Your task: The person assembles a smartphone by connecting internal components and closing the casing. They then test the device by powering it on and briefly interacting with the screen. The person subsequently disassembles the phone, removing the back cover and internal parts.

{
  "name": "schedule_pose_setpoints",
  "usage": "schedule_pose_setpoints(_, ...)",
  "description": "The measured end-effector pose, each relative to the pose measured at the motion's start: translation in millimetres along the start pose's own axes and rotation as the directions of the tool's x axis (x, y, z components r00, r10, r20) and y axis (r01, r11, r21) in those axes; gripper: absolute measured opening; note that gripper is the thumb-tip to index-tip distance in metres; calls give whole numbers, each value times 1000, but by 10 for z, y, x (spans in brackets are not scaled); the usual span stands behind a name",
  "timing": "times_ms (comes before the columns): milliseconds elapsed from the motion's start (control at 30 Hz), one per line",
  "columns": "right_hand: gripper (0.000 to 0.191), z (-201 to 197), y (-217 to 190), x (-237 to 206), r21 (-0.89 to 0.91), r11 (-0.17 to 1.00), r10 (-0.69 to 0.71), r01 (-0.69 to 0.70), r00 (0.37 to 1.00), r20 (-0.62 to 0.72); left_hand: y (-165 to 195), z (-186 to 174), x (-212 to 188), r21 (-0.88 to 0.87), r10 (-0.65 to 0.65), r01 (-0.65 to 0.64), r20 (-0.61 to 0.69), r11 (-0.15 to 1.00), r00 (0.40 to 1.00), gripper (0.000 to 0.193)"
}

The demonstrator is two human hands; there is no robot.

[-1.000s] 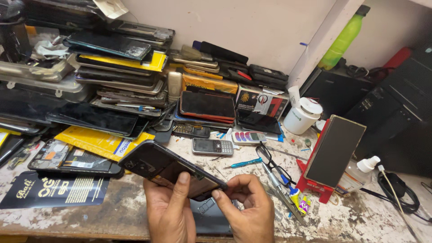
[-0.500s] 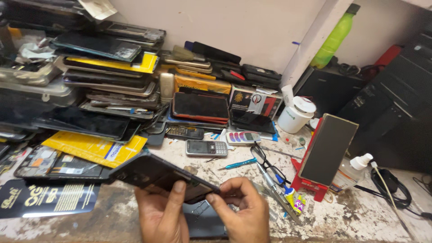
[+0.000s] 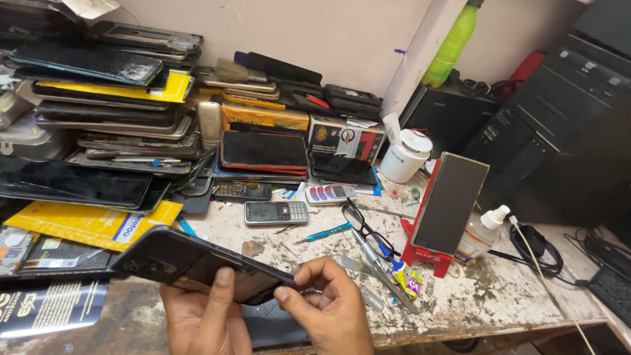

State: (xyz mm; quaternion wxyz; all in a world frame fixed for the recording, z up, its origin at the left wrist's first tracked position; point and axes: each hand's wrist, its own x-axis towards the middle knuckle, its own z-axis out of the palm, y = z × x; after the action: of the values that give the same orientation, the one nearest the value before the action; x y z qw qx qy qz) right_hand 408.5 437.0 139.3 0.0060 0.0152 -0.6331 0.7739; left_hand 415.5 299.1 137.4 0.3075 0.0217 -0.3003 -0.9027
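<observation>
Two hands grip one dark phone (image 3: pixel 190 263) at the near edge of the worn bench (image 3: pixel 499 296): the left hand (image 3: pixel 204 319) clamps it from beneath, thumb across its face, while the right hand (image 3: pixel 328 309) pinches its right end. Just beyond lie a keypad phone (image 3: pixel 276 212), a blue screwdriver (image 3: pixel 323 232) and glasses (image 3: pixel 368 230). Stacked phones (image 3: pixel 112 125) fill the far left.

Black glossy slab phone (image 3: pixel 197 266); white-flecked brown worn bench top (image 3: pixel 486 296); lime-green plastic bottle (image 3: pixel 451 45); teal-handled screwdriver (image 3: pixel 323 232); red plastic stand (image 3: pixel 427 253).
</observation>
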Motion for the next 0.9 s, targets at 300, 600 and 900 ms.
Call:
schedule_pose_setpoints(300,17,96,181,-191,34,996,-86,84,994,67,254,108,-67,-158,-181,171,-47,972,982,43)
schedule_pose_setpoints(600,19,194,435,-160,-14,994,-105,105,994,-15,370,94,-43,-226,-128,124,-3,966,992,53)
schedule_pose_setpoints(900,25,225,615,-140,-202,907,-387,371,921,-45,415,-17,56,-303,-181,201,92,932,979,52)
